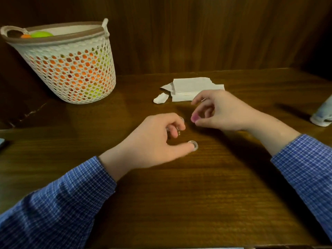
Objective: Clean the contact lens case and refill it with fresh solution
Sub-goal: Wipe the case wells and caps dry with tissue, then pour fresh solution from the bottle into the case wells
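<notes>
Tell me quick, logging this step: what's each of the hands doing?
Left hand: holding the clear lens case on the table.
Right hand: pinching a small pink cap.

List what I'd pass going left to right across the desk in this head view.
Perforated basket → left hand holding the clear lens case → torn paper tissue → right hand pinching a pink cap → white bottle at the right edge.

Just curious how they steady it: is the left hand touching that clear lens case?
Touching. The head view shows the left hand gripping the clear lens case, thumb tip on one well.
</notes>
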